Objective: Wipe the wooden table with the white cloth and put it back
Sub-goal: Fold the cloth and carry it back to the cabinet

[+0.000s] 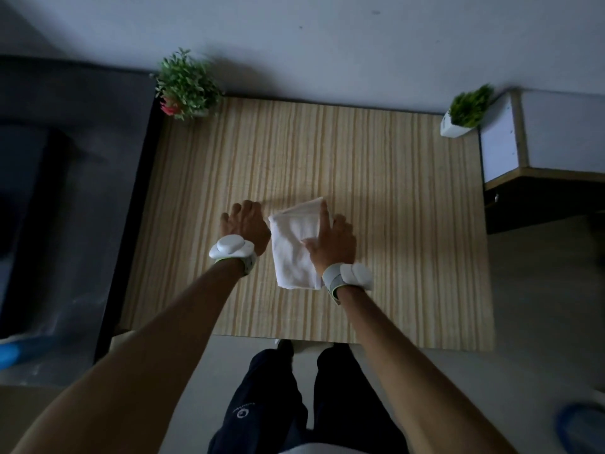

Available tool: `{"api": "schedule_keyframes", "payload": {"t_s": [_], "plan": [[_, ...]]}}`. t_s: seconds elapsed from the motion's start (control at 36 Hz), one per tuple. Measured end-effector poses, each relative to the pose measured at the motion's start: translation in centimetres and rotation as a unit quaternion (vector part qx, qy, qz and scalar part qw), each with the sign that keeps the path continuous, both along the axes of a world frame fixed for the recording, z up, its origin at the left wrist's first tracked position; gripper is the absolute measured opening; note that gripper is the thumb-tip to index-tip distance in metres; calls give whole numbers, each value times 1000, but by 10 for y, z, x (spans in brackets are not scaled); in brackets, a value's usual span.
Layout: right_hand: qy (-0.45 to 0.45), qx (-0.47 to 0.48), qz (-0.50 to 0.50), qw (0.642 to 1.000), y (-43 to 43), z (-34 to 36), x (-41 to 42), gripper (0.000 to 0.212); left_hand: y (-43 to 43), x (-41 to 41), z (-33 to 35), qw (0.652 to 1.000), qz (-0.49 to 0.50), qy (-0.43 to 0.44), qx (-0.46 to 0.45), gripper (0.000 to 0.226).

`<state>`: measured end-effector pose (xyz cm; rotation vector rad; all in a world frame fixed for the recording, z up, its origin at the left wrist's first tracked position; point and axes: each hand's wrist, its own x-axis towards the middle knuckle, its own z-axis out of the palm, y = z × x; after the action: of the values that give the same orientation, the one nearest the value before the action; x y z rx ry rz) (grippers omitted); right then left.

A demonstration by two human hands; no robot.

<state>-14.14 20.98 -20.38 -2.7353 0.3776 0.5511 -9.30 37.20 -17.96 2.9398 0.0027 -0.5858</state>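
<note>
A folded white cloth (293,247) lies near the middle of the wooden table (393,198). My right hand (332,242) rests on the cloth's right side, forefinger stretched along its far edge and thumb pressing on its middle. My left hand (245,224) sits just left of the cloth, palm down on the bare wood, fingers curled forward and holding nothing. Both wrists wear white bands.
A leafy potted plant with a pink flower (185,85) stands at the table's far left corner. A small green plant in a white pot (465,113) stands at the far right corner. A dark sofa (65,158) is to the left, a white cabinet (540,136) to the right.
</note>
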Motion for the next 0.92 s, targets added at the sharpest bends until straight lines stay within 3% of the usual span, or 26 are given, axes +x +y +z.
{"api": "schedule_keyframes", "payload": {"t_s": [0.14,0.19,0.31,0.39,0.47,0.61,0.72,0.92], "plan": [[86,43,-89,991,3,10,13,102,-11,5,14,1000,3,-17,-3,37],[105,85,-103,985,2,14,18,90,-18,7,19,1000,-2,-22,-3,36],[82,101,-57,990,-1,24,23,45,-34,10,30,999,-11,-38,-6,34],[68,129,-47,988,-7,37,28,36,-49,16,39,998,-26,-63,-14,33],[59,132,-16,989,-21,55,34,41,-67,27,50,995,-52,-80,-23,30],[14,54,72,996,-91,99,48,38,-143,53,84,984,-129,-105,-63,28],[12,-3,80,997,-154,127,56,33,-193,67,99,979,-164,-96,-71,25],[-94,-121,-37,987,-313,177,91,36,-300,97,127,962,-174,-160,-139,26]]}}
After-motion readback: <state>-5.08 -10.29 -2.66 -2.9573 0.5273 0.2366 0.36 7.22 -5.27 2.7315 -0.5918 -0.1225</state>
